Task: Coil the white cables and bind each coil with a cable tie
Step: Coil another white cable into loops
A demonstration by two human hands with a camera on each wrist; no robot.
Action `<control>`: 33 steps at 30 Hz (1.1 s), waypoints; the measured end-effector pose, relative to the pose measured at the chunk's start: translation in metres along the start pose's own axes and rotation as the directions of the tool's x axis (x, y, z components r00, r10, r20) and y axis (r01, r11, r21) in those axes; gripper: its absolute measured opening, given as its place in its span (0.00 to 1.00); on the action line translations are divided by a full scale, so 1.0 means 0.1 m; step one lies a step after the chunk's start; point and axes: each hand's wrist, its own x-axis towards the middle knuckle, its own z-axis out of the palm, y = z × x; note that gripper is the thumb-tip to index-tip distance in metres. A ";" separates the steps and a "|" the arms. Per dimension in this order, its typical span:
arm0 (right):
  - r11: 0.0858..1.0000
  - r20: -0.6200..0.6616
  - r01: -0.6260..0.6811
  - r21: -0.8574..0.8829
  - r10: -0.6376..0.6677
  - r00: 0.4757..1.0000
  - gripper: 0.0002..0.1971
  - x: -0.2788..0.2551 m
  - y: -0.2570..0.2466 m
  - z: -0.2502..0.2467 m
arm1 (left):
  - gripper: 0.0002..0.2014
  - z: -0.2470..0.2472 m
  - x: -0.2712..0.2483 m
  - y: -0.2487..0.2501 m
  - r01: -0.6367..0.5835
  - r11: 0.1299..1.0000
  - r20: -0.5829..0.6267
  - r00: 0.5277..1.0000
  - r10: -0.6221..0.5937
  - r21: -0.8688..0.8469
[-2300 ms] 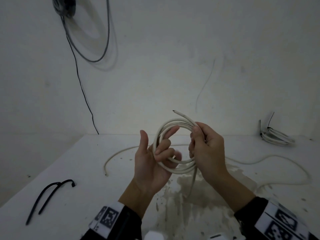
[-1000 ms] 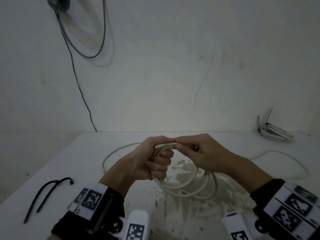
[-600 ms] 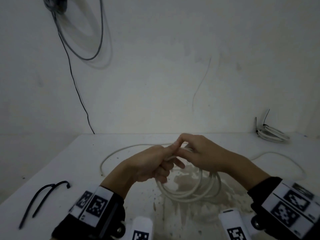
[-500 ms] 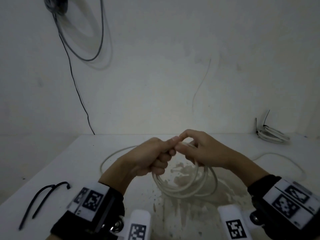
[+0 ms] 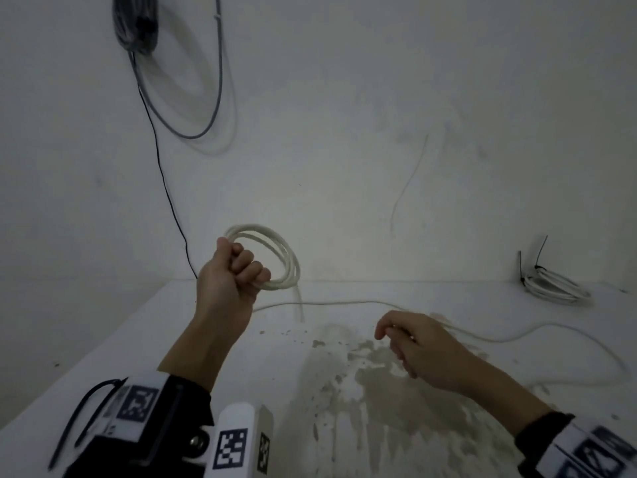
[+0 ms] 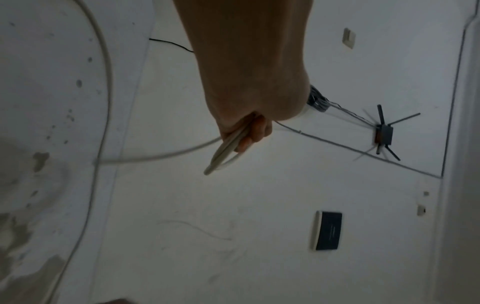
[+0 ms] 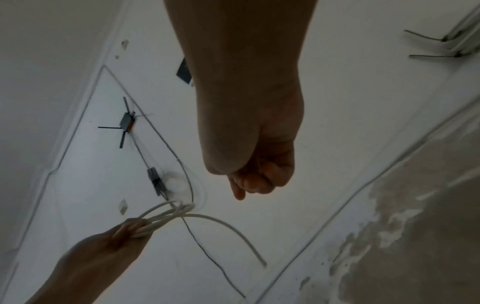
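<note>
Black cable ties [image 5: 82, 414] lie far left on the table [image 5: 103, 357], so that's where the next reach goes imo; left hand [image 5: 229, 276] is fisted tight round the white coil [image 5: 275, 257], held up off the table with a short tail hanging loose; right hand [image 5: 410, 346] hovers low, fingers loosely curled, holding nothing; coiling looks done, binding isn't; a finished bundle [image 5: 551, 286] sits far right.
</note>
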 end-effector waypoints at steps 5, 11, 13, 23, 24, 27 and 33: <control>0.980 -0.235 0.185 -0.077 -0.198 0.951 0.13 0.16 -0.28 0.11 | 0.19 0.08 -0.18 -0.09 0.081 0.963 0.150 0.981 -0.123 0.259; 0.979 -0.066 0.202 -0.037 -0.204 0.977 0.25 0.33 -0.38 0.09 | 0.17 0.15 -0.34 -0.09 0.228 0.944 0.285 0.913 -0.293 0.239; 0.970 -0.090 0.204 0.132 -0.193 0.977 0.19 0.30 -0.42 0.10 | 0.17 0.15 -0.34 -0.10 0.215 0.950 0.284 0.918 -0.276 0.227; 0.883 -0.312 0.175 0.435 -0.035 0.950 0.25 0.19 -0.68 0.26 | 0.18 0.15 -0.38 -0.28 0.039 0.928 0.245 0.960 -0.139 0.371; 0.926 -0.389 0.204 0.318 -0.069 0.919 0.21 0.20 -0.66 0.29 | 0.18 0.15 -0.40 -0.29 0.043 0.923 0.258 0.954 -0.151 0.383; 0.965 -0.529 0.212 0.153 -0.101 0.843 0.14 0.23 -0.57 0.34 | 0.18 0.17 -0.46 -0.30 0.056 0.901 0.279 0.941 -0.191 0.430; 0.981 -0.543 0.153 0.121 -0.064 0.838 0.21 0.24 -0.57 0.35 | 0.13 0.17 -0.49 -0.33 0.093 0.874 0.275 0.929 -0.250 0.478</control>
